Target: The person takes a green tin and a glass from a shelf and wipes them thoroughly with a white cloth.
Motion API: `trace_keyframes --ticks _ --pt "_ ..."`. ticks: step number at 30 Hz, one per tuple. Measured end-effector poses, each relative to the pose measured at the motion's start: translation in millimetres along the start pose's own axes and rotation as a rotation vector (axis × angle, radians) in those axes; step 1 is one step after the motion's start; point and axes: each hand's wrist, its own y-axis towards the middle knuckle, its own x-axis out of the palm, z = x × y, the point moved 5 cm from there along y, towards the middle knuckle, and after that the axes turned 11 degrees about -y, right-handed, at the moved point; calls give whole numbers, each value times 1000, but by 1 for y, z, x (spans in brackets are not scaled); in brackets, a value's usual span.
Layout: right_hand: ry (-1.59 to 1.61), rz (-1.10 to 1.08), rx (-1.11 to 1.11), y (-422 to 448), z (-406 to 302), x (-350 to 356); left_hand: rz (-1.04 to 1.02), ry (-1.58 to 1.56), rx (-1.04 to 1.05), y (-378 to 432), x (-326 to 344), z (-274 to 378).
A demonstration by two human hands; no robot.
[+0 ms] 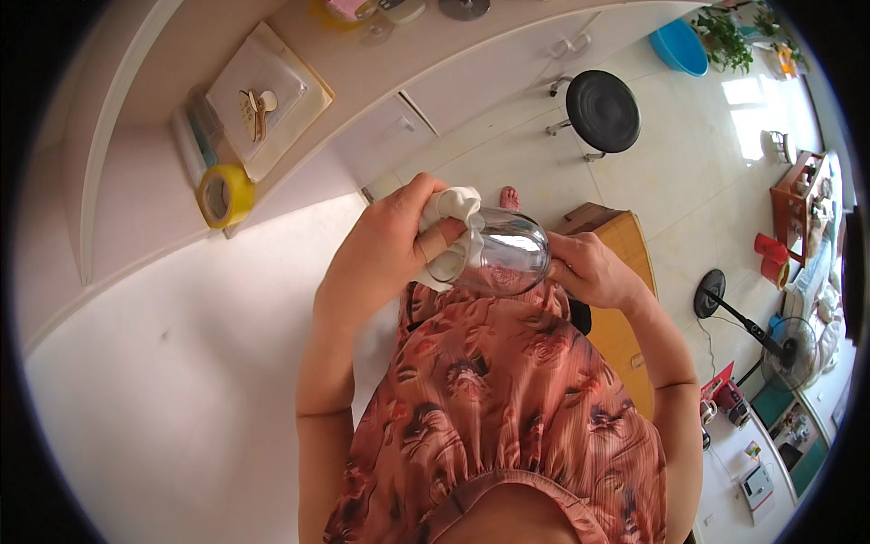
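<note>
A clear glass vessel (513, 250), a cup or jar, lies sideways in the air in front of my floral top. Around its left end, at the rim, a white cloth (457, 204) is bunched, some of it showing inside the glass. My left hand (401, 231) grips the cloth against that end; a tan bandage-like strip wraps its thumb. At the opposite end, the closed base, my right hand (591, 268) holds the glass with thumb and fingers. Parts of the right fingers are hidden behind the vessel.
At upper left, a shelf (299, 153) carries a yellow tape roll (228, 196) and papers with a hair clip-like item on top. A black round stool (603, 111) stands beyond my hands. To the right are a wooden cabinet (618, 272), a standing fan (754, 333) and a blue basin (680, 47).
</note>
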Motion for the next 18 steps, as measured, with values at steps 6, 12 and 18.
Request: trace_keyframes --ticks 6,12,18 --pt "-39 -92 -5 2 -10 -12 22 181 345 -3 1 14" --pt "639 -698 133 -11 8 3 26 310 734 -9 12 40" --pt "-219 -16 59 -1 -10 -10 29 195 350 8 2 9"
